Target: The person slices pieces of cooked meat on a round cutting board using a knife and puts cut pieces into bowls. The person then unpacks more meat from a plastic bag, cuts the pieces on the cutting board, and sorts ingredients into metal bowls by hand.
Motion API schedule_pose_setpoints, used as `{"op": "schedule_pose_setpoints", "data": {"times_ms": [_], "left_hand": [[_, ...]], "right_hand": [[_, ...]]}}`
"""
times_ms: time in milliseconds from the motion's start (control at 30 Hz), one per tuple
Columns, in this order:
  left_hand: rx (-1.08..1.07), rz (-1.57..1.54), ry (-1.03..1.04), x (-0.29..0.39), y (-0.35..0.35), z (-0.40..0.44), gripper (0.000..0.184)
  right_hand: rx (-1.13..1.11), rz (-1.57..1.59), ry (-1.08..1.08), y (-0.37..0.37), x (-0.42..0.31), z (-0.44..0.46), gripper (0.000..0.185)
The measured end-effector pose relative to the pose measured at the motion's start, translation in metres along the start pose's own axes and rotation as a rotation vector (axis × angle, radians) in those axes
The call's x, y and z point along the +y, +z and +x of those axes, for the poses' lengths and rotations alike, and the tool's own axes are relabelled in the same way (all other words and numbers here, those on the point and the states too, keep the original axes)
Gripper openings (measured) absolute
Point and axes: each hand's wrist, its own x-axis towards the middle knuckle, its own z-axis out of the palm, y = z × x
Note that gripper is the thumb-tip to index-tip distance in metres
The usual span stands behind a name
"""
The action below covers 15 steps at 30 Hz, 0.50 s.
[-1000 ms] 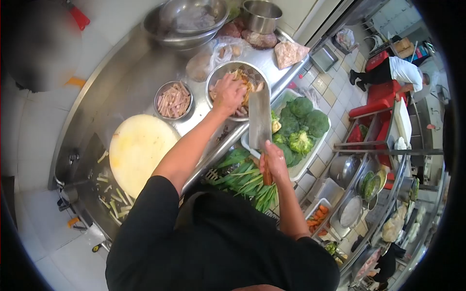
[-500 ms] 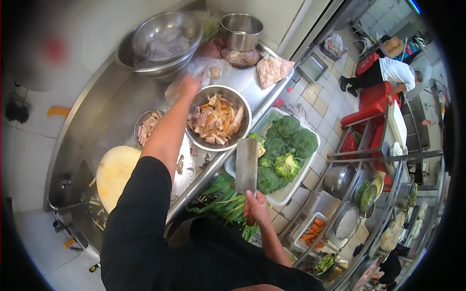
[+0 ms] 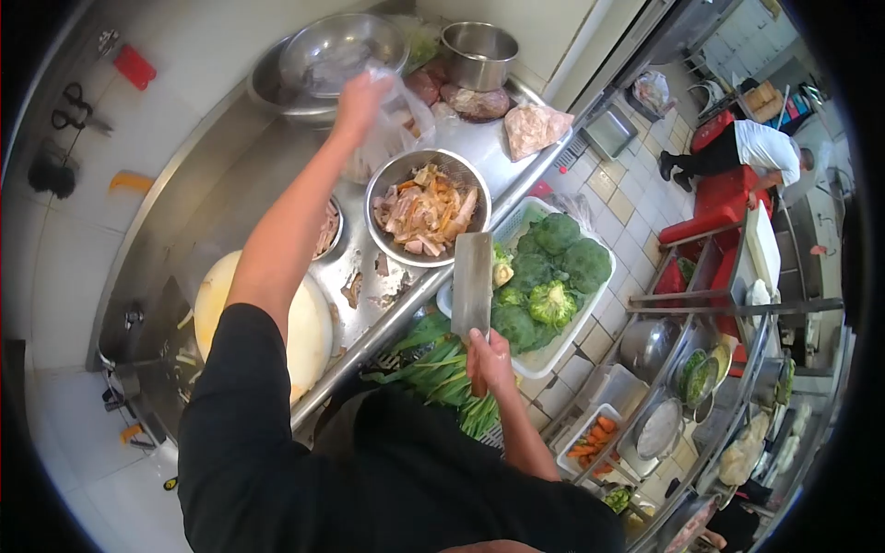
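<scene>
My left hand [image 3: 359,103] is closed on the top of a clear plastic bag [image 3: 398,127], which hangs stretched below it with some pale contents that I cannot make out. Upright in my right hand [image 3: 490,358] is a cleaver [image 3: 473,288], gripped by its handle with the broad blade upward. Just under the bag, a metal strainer [image 3: 378,241] holds cut pieces of brownish meat [image 3: 429,210]. A smaller bowl of sliced meat [image 3: 327,230] is partly hidden behind my left forearm. The round cutting board [image 3: 309,336] lies on the steel counter, partly covered by my left arm.
Nested steel bowls [image 3: 295,106] and a steel pot [image 3: 479,53] stand at the back, near a bag of pale meat [image 3: 536,131]. A white basket of broccoli [image 3: 553,276] and leafy greens [image 3: 442,378] sit beside the counter. Another person [image 3: 765,152] bends over at the right.
My left hand has lifted the plastic bag up from the counter, toward the steel bowls. The cleaver stays upright in my right hand. The view has shifted slightly.
</scene>
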Motion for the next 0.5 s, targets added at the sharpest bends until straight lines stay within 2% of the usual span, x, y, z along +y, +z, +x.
{"op": "schedule_pose_setpoints", "data": {"times_ms": [67, 167, 267, 300, 400, 433, 500], "left_hand": [[0.002, -0.029, 0.029, 0.017, -0.008, 0.002, 0.038], [-0.008, -0.151, -0.035, 0.066, -0.037, -0.013, 0.058], [0.156, -0.200, -0.002, 0.078, -0.067, -0.016, 0.070], [0.063, -0.315, 0.001, 0.096, -0.085, -0.027, 0.055], [-0.126, -0.703, -0.064, 0.080, -0.134, -0.025, 0.034], [-0.136, -0.690, -0.059, 0.094, -0.148, -0.038, 0.028], [-0.143, -0.658, -0.058, 0.122, -0.179, -0.069, 0.017]], "right_hand": [[-0.003, -0.012, -0.021, 0.002, 0.005, 0.003, 0.035], [0.012, -0.032, -0.016, 0.010, 0.003, -0.004, 0.035], [0.033, -0.056, -0.030, 0.018, 0.002, -0.010, 0.035], [0.040, -0.079, -0.043, 0.021, -0.001, -0.012, 0.035], [0.072, -0.275, -0.062, 0.033, -0.023, -0.012, 0.032], [0.085, -0.361, -0.065, 0.037, -0.034, -0.009, 0.031], [0.174, -0.914, -0.245, 0.041, -0.054, 0.006, 0.034]]}}
